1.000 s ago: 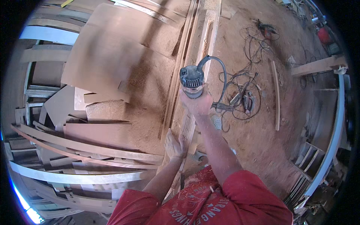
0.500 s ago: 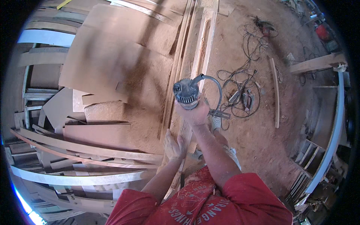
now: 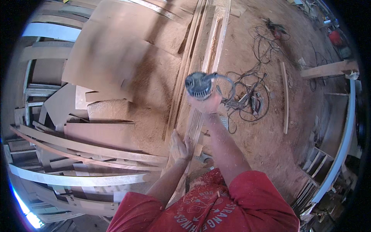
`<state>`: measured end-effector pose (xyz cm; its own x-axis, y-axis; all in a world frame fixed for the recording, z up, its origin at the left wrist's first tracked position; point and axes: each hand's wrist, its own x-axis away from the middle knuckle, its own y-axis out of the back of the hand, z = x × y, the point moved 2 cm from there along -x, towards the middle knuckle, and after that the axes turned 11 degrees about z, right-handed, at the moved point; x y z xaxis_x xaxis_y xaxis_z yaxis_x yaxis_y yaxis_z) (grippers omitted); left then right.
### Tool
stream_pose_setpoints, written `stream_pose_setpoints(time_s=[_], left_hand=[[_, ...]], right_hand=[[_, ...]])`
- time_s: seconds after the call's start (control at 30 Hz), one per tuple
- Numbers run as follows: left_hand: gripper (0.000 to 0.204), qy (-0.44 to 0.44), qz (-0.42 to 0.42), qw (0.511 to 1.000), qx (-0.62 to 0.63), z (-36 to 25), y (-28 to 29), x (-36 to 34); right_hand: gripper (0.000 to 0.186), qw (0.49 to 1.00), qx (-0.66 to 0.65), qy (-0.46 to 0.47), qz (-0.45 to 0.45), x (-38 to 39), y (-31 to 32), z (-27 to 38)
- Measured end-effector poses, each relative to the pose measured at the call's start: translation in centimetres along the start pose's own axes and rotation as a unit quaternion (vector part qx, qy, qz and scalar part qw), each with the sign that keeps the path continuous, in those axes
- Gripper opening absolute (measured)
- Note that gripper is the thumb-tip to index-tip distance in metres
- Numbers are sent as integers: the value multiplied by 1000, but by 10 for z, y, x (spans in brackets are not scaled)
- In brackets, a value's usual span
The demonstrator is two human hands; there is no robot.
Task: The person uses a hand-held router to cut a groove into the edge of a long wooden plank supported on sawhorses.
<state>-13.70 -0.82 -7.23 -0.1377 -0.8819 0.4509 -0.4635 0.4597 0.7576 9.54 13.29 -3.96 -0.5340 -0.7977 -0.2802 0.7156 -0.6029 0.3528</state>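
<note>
A compact router point(image 3: 198, 86) with a dark vented top stands over the long wooden board point(image 3: 195, 124). My right hand point(image 3: 205, 105) is wrapped round its body, and the router's base and bit are hidden beneath. From its top a black cord loops off to the right. Parallel grooves run along the board on the near side of the tool. Nearer to me, my left hand point(image 3: 180, 147) lies against the board's left edge with fingers stretched out. Wood shavings fill a long recess point(image 3: 213, 42) in the wood farther ahead.
Dusty plywood sheets point(image 3: 104, 50) cover the left side, with long planks point(image 3: 96, 147) stacked nearer. On the floor at right lie tangled cables point(image 3: 262, 54), a handheld power tool point(image 3: 256, 103) and a wooden strip point(image 3: 285, 98). A wooden beam point(image 3: 328, 69) juts in at far right.
The router and my right hand have shifted slightly forward and right along the board, and the right arm reaches farther. My left hand stays at the board's edge.
</note>
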Motion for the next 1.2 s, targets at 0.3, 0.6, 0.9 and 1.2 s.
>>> stream_pose_setpoints(time_s=[0.3,0.6,0.9,1.2], left_hand=[[80,17,-17,1000,19,-2,-4,-1],[78,9,-23,1000,8,6,-9,-6],[79,-14,-36,999,7,1,-5,-4],[77,-34,-23,999,10,6,-6,-5]], right_hand=[[76,979,73,-185,42,-71,8,11],[64,983,-7,-176,48,33,8,39],[74,1000,8,-9,-15,7,-3,-7],[77,1000,0,11,-5,-31,-14,-43]])
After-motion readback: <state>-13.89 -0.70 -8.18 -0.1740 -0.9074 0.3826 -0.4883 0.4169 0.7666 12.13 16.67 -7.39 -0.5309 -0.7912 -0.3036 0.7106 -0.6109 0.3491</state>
